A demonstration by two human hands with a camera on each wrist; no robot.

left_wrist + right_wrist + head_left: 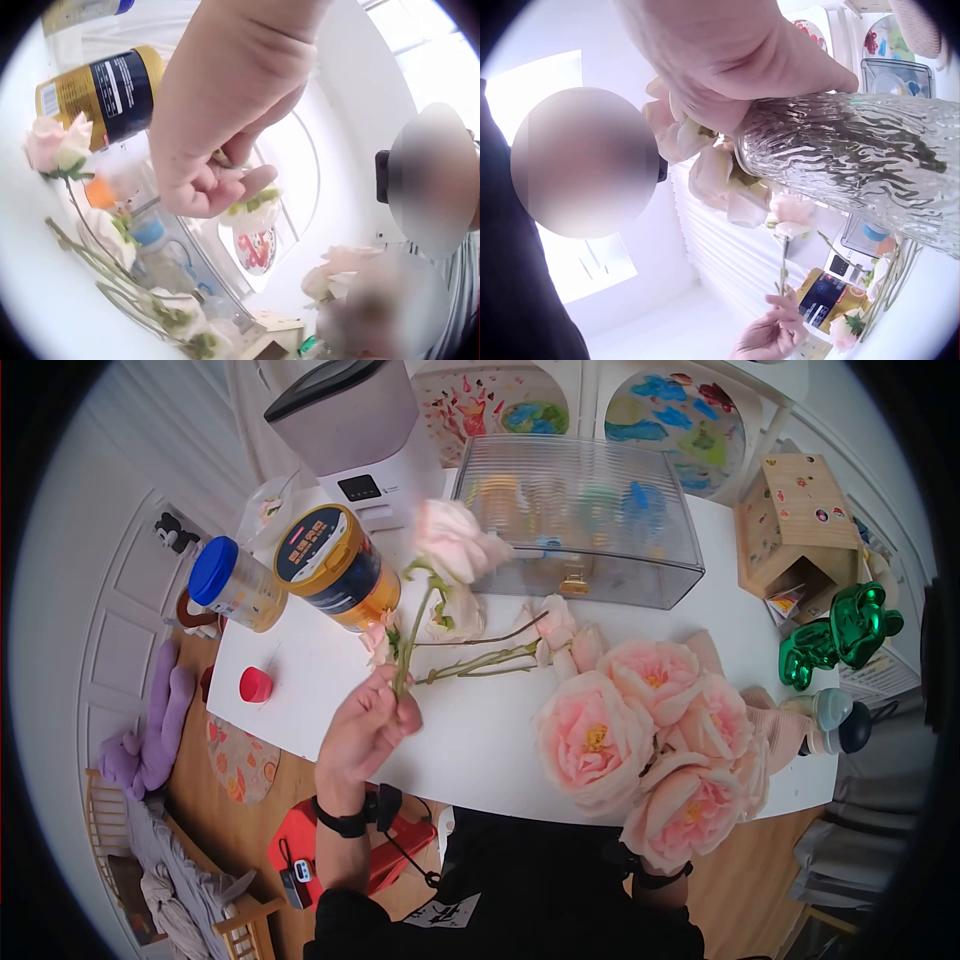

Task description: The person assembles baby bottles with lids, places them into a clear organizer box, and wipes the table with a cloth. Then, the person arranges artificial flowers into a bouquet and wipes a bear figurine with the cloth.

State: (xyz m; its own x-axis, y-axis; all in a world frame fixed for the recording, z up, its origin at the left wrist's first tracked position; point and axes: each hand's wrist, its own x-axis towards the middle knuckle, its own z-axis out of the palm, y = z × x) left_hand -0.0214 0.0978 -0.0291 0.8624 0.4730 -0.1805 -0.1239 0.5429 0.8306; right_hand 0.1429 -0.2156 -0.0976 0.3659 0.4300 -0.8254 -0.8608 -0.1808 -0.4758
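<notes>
My left hand (368,720) pinches the green stem of a pale pink rose (460,542) between thumb and fingers, its bloom upright above the white table. At the right, my right hand (720,56) grips a clear ribbed glass vase (855,154) near its mouth. Large open pink roses (595,740) stand out of the vase and hide most of that hand in the head view. Several cut roses (560,630) lie on the table between the hands, their stems pointing left. A small pink rose (846,334) lies beside the yellow tub.
Behind the left hand stand a yellow tub (345,585) and a blue-lidded jar (235,585). A clear ribbed box (580,520) stands at the back, with a wooden house (795,525) and a shiny green figure (838,635) at the right. A red cup (256,685) sits near the left edge.
</notes>
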